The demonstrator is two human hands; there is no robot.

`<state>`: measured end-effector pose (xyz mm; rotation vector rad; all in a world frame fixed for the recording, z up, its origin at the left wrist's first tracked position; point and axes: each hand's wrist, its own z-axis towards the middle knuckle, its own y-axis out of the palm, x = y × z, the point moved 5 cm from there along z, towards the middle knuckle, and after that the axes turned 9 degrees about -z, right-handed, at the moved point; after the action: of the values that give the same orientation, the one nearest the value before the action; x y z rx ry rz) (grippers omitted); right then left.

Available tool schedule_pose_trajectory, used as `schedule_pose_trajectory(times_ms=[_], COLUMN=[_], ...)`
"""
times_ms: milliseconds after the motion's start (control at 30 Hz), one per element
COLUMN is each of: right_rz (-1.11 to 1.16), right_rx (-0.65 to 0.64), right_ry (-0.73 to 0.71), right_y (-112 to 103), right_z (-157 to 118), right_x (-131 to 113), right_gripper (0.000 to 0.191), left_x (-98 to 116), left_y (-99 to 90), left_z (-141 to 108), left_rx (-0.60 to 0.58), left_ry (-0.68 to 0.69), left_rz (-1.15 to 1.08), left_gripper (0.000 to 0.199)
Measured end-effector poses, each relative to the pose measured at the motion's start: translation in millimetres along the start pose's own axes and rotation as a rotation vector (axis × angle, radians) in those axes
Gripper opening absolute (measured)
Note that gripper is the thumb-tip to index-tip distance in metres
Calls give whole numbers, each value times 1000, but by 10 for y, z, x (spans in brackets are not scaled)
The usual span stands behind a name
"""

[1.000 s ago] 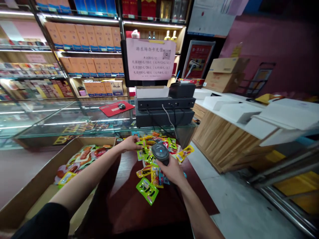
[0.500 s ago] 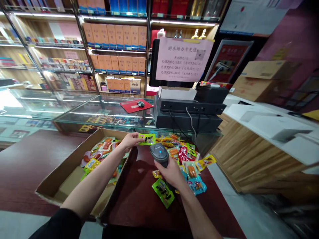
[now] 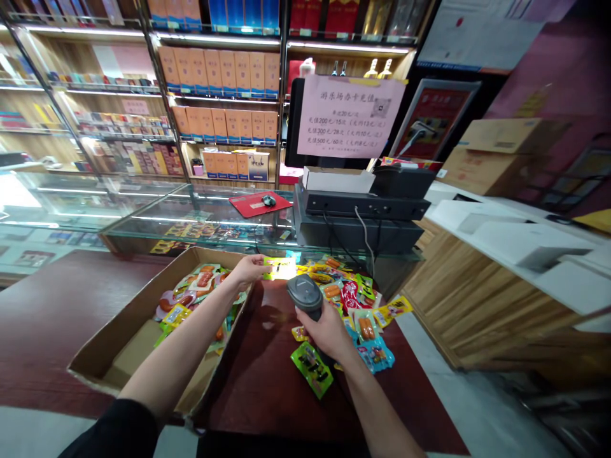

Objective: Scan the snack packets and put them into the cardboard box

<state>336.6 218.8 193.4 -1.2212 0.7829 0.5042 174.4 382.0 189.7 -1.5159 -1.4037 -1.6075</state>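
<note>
My left hand (image 3: pixel 248 270) pinches the left end of a small green-yellow snack packet (image 3: pixel 280 268), whose printed face is brightly lit. Wrapped round the handle of a dark grey handheld scanner (image 3: pixel 305 294) is my right hand (image 3: pixel 328 327); the scanner's head points towards the packet. Under and beyond my right hand lies a loose heap of colourful snack packets (image 3: pixel 351 296). A green packet (image 3: pixel 312 369) lies just left of my right wrist. My left forearm reaches over an open cardboard box (image 3: pixel 102 337) that holds more packets.
The dark red table (image 3: pixel 258 394) bears the box and the heap. Behind it stand a glass display case (image 3: pixel 157 216), a red mouse pad (image 3: pixel 248 203) with a mouse, and a black monitor with a pink sign (image 3: pixel 348 117). A wooden counter (image 3: pixel 496 305) is at the right.
Bright light now falls on the packet in my left hand, and the scanner's blue light no longer shows. Both hands have stayed nearly in place; the view has shifted slightly.
</note>
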Motion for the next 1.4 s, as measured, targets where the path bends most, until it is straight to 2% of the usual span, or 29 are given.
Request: schedule_pose_trajectory(times_ms=[333,500,633,800,900,1000,1233,1400], right_rz=[52,92,140,165,147,138,137,118], right_rx=[-26,-86,-144,-270,-298,-350,-429,-415], right_ry=[-17,9,25,14,-42,-116,-231,-264], right_y=[-2,31,129,358,482,610,825,790], right_z=[5,13,59,123,143,141,67,18], right_x=[-29,-28,-75,-258,-420,-611,-1044,-1112], right_gripper=[36,31,28,30,31,30,27,28], left_x=[3,123,331,581,671,736,871,894], left_y=[-42,-110,-340,-803,-1063,-1242,-1392,-1309], left_z=[-7,-69,-204,-500,-729,-965,-1362,-1386], left_rx=[29,51,96,157,190,213,259,248], left_ry=[-2,19,47,82,95,118,140,156], left_rz=[76,72,83,104,172,226,181,181], left_gripper=[39,41,41,43,43,43,43,40])
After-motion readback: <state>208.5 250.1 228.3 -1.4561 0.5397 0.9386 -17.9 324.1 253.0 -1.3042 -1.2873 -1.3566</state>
